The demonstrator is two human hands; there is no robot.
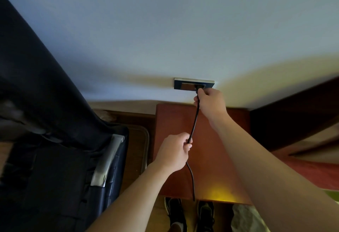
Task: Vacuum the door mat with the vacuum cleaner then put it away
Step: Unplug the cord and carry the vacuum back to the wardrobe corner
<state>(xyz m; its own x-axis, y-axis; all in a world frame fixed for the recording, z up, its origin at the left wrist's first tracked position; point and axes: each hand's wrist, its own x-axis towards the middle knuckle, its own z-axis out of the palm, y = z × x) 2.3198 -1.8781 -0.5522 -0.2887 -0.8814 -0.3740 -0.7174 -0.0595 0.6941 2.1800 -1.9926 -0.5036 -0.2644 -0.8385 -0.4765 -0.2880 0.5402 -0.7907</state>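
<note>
A dark wall socket plate [185,85] sits low on the white wall, just above a reddish wooden side table [211,158]. My right hand [211,103] grips the black plug [199,90] at the socket. The black power cord [194,123] runs down from the plug into my left hand [174,152], which holds it in curled fingers, then drops over the table's front edge. The vacuum cleaner and the door mat are out of view.
A dark blue leather armchair [45,121] with a chrome armrest [108,160] fills the left. A dark wooden bed frame [293,114] stands at the right. Two dark shoes [190,213] lie on the wooden floor below the table.
</note>
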